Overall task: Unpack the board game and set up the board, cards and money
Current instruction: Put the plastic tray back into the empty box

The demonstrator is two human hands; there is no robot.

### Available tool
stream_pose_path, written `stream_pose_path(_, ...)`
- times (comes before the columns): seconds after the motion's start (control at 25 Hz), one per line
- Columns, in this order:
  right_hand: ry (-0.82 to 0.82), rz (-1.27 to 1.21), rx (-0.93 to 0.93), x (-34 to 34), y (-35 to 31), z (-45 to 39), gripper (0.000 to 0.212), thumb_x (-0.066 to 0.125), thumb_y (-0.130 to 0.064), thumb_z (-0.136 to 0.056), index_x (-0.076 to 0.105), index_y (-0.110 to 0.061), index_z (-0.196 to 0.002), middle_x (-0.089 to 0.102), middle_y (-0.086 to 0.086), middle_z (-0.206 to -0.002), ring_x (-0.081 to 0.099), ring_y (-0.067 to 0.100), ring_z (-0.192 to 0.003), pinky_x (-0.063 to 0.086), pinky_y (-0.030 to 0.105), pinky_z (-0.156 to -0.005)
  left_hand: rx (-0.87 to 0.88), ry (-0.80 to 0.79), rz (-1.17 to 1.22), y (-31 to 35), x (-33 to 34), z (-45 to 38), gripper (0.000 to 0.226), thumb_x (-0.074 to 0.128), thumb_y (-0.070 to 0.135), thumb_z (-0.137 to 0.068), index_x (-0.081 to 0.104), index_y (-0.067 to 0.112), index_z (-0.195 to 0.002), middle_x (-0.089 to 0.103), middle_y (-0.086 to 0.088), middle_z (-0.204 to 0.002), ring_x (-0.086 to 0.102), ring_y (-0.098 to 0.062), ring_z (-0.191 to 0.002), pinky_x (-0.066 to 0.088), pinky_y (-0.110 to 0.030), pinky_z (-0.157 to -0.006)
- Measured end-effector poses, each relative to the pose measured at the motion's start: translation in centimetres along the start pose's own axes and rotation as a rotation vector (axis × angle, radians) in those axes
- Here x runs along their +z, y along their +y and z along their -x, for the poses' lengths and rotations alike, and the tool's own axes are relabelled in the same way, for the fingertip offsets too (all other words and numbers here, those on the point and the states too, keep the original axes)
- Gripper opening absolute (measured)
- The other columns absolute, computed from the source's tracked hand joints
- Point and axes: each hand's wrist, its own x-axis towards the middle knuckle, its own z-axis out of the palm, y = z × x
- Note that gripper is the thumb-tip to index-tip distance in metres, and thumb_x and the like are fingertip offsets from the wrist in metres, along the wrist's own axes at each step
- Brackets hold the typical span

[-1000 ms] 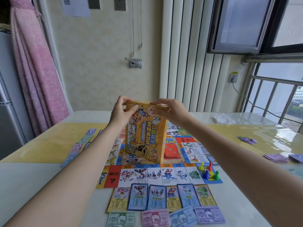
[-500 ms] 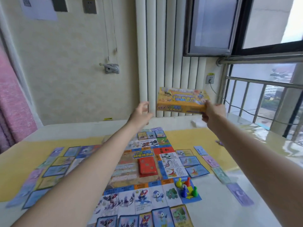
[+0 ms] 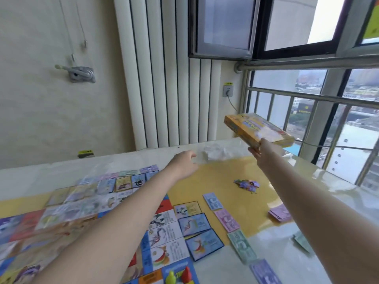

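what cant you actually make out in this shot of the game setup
- Left part of the printed game board, head view: motion blur smears its squares.
- Yellow cardboard game box, gripped by the right hand: lid print blurred, underside turned away.
- Left hand: fingertips blurred.
- Coloured plastic pawns: cut off by the bottom edge.
- Paper money notes: figures too small to read.

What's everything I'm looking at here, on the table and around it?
game box: one, yellow, held in the air at the far right
game board: one, multicoloured, flat on the table, partly under the left arm
property cards: several, blue or yellow bordered, along the board's edges
paper money: several notes, blue, pink, green, purple, right of the cards
pawns: yellow and red seen, board's near corner
table: one, pale with yellow mat
left hand: open, above the table
right hand: grips the box
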Motion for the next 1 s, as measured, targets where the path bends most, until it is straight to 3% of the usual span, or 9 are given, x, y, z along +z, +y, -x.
stream_pose_path(0.12, -0.129, 0.244, 0.094, -0.2, 2.4, -0.6, 0.039, 0.048, -0.005, -0.091, 0.040, -0.001, -0.129, 0.053, 0.016, -0.120, 0.060, 0.029, -0.093, 0.051, 0.030, -0.055, -0.016, -0.047, -0.117, -0.5, 1.2, -1.5, 0.045, 0.042, 0.016, -0.094, 0.041, 0.009, -0.139, 0.042, -0.010, -0.143, 0.041, -0.024, -0.131, 0.037, -0.030, -0.104)
stream_pose_path(0.24, -0.221, 0.443, 0.047, 1.3, 4.2, -0.1, 0.024, 0.042, -0.004, -0.093, 0.051, 0.004, -0.115, 0.059, 0.019, -0.102, 0.057, 0.022, -0.067, 0.047, 0.028, -0.056, -0.051, -0.149, -0.232, -1.1, 2.4, -2.0, 0.043, 0.035, 0.006, -0.095, 0.045, 0.007, -0.137, 0.045, -0.013, -0.140, 0.045, -0.028, -0.125, 0.038, -0.031, -0.098)
stream_pose_path(0.32, -0.324, 0.707, -0.112, 2.7, 4.9, 0.2, 0.025, 0.044, -0.003, -0.092, 0.058, 0.005, -0.110, 0.057, 0.019, -0.100, 0.051, 0.022, -0.069, 0.047, 0.030, -0.061, -0.077, -0.246, -0.297, -1.7, 3.0, -2.0, 0.044, 0.032, 0.002, -0.094, 0.047, 0.005, -0.135, 0.054, -0.009, -0.120, 0.053, -0.023, -0.105, 0.042, -0.028, -0.084)
stream_pose_path(0.44, -0.523, 1.355, -0.500, 4.8, 6.8, -0.1, 0.032, 0.040, -0.012, -0.094, 0.060, -0.007, -0.119, 0.053, 0.017, -0.121, 0.050, 0.031, -0.108, 0.040, 0.033, -0.087, -0.092, -0.280, -0.293, -2.6, 3.2, -2.3, 0.042, 0.033, 0.001, -0.092, 0.054, 0.004, -0.128, 0.056, -0.011, -0.115, 0.045, -0.017, -0.090, 0.038, -0.026, -0.077)
stream_pose_path(0.52, -0.661, 1.619, -0.669, 6.2, 8.6, -0.4, 0.036, 0.037, -0.030, -0.098, 0.051, -0.022, -0.130, 0.026, 0.010, -0.150, 0.022, 0.028, -0.138, 0.024, 0.038, -0.107, -0.093, -0.276, -0.280, -2.6, 3.0, -2.0, 0.044, 0.033, -0.001, -0.091, 0.054, 0.006, -0.129, 0.052, -0.014, -0.131, 0.048, -0.020, -0.098, 0.040, -0.028, -0.084)
stream_pose_path(0.6, -0.718, 1.710, -0.679, 7.7, 10.2, -0.8, 0.043, 0.032, -0.043, -0.097, 0.041, -0.031, -0.137, 0.001, 0.006, -0.157, -0.002, 0.027, -0.144, 0.008, 0.044, -0.114, -0.092, -0.273, -0.290, -2.5, 2.9, -1.7, 0.046, 0.033, -0.002, -0.090, 0.052, 0.007, -0.131, 0.049, -0.014, -0.136, 0.050, -0.023, -0.109, 0.041, -0.029, -0.090)
stream_pose_path(0.72, -0.668, 1.790, -0.509, 8.8, 11.9, -1.8, 0.051, 0.025, -0.049, -0.096, 0.030, -0.028, -0.143, 0.005, 0.010, -0.156, -0.006, 0.028, -0.143, 0.000, 0.049, -0.115, -0.084, -0.267, -0.300, -2.5, 3.0, -1.5, 0.048, 0.034, 0.000, -0.092, 0.048, 0.013, -0.136, 0.045, -0.011, -0.141, 0.046, -0.027, -0.125, 0.038, -0.031, -0.099)
stream_pose_path(0.84, -0.620, 1.822, -0.574, 8.5, 12.2, -1.5, 0.051, 0.027, -0.043, -0.096, 0.044, -0.012, -0.133, 0.035, 0.009, -0.144, 0.019, 0.026, -0.138, 0.011, 0.049, -0.112, -0.066, -0.285, -0.310, -2.8, 2.8, -1.8, 0.045, 0.035, 0.001, -0.090, 0.053, 0.009, -0.130, 0.051, -0.012, -0.133, 0.052, -0.028, -0.111, 0.044, -0.032, -0.087)
stream_pose_path(1.0, -0.449, 1.434, -0.877, 8.8, 8.2, 1.2, 0.031, 0.052, -0.020, -0.090, 0.058, 0.004, -0.109, 0.055, 0.021, -0.118, 0.049, 0.035, -0.110, 0.039, 0.041, -0.096, 0.047, -0.067, -0.259, -3.5, -0.1, 0.4, 0.049, 0.039, 0.001, -0.089, 0.047, 0.013, -0.136, 0.044, -0.010, -0.142, 0.041, -0.026, -0.129, 0.031, -0.033, -0.108)
